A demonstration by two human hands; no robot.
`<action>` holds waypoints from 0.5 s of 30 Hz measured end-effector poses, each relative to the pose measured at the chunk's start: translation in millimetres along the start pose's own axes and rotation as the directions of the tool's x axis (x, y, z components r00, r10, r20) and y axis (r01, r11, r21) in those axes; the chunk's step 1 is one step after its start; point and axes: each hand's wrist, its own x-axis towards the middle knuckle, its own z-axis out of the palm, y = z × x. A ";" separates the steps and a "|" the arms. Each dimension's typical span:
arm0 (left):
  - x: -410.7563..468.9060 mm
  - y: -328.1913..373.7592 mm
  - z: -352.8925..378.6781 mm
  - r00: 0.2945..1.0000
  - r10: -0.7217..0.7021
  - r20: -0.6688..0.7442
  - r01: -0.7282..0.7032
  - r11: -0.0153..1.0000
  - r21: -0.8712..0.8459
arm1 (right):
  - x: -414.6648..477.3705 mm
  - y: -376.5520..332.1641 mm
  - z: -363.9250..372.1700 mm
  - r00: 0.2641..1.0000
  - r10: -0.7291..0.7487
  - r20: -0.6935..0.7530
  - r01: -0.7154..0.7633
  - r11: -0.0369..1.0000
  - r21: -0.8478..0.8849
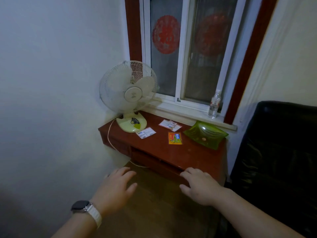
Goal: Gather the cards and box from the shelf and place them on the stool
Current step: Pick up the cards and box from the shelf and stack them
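On the red-brown shelf (197, 157) under the window lie a white card (146, 132) by the fan's base, a small fan of white cards (170, 125) further back, and an orange-yellow card box (175, 138) lying flat near the middle. My left hand (115, 188) hovers low in front of the shelf, fingers spread and holding nothing. My right hand (200, 185) sits at the shelf's front edge, fingers also apart and holding nothing. Both hands are well short of the cards. No stool can be made out.
A cream desk fan (128, 93) stands at the shelf's left end, its cord (109, 134) hanging over the edge. A green glass dish (205, 134) occupies the right end. A water bottle (214, 104) stands on the sill. A black chair (277, 152) is at the right.
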 end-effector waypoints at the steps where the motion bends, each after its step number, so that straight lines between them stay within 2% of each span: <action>1: 16.7 -9.6 -8.2 1.000 0.008 0.000 -0.008 1.000 -0.004 | 18.0 -3.2 -5.8 1.000 0.013 0.003 -0.013 1.000 -0.001; 6: 101.1 -51.4 -46.6 0.994 0.079 -0.070 -0.075 0.996 0.058 | 96.6 -21.2 -35.6 0.994 0.056 -0.089 -0.056 0.998 -0.002; 15: 208.0 -71.2 -55.0 0.980 0.186 -0.068 -0.183 0.982 0.050 | 189.4 -0.4 -47.3 0.989 0.104 -0.109 -0.102 0.995 0.022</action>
